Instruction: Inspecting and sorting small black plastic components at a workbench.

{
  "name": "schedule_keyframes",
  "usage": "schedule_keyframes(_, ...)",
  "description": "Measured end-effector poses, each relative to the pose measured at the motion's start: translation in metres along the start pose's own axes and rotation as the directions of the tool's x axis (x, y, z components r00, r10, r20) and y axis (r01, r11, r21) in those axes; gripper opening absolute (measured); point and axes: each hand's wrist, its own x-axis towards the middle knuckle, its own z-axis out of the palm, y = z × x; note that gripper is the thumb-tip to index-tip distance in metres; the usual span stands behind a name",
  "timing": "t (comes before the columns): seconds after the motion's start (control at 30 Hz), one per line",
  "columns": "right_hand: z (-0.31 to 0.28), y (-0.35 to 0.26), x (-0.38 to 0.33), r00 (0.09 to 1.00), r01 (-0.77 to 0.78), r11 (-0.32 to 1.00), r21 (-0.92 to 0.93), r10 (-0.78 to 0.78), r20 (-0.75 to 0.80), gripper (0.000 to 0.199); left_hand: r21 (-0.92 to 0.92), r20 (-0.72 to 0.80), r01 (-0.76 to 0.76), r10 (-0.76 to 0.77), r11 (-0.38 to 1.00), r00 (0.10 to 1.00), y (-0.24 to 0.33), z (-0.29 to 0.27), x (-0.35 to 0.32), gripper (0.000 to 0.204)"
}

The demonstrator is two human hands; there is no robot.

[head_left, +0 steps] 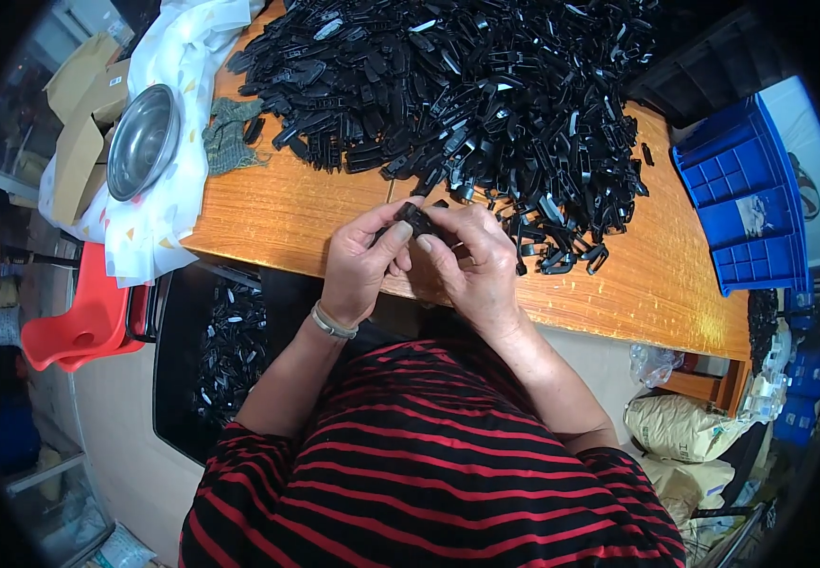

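**Both hands close on one small black plastic part at the table's near edge**

The left hand (361, 265) curls around a small black plastic part (414, 219), thumb and fingers pinching its left end; a metal bracelet (333, 325) circles that wrist. The right hand (471, 265) grips the same part from the other side, fingertips pressed over its top, so the piece sits clamped between the two hands just above the near edge of the wooden table (277, 213).

Beyond the hands, toward the table's far side, lies a large heap of black plastic parts (457, 85), its loose fringe reaching almost to the right hand. At the table's left end a steel bowl (143, 142) rests on a white cloth (159, 218), with a green knitted rag (228, 135) just beside it. Off the table's right end stands a blue plastic bin (746, 204). Below the table's left edge, a black tray (175, 379) holds more black parts, and a red plastic chair (83, 317) stands beside it.
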Motion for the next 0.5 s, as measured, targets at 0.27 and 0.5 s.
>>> schedule_keyframes(0.27, 0.015, 0.000, -0.017, 0.997, 0.015, 0.993, -0.121, -0.024, -0.072, 0.056, 0.056, -0.024, -0.021, 0.022, 0.998, 0.999, 0.005, 0.010, -0.014, 0.025)
schedule_keyframes(0.5, 0.030, -0.019, -0.033, 0.987, -0.129, 0.984, 0.124, 0.115, 0.114, 0.049, 0.153, 0.158, -0.092, 0.067, 0.984, 0.985, 0.018, 0.000, -0.021, 0.038)
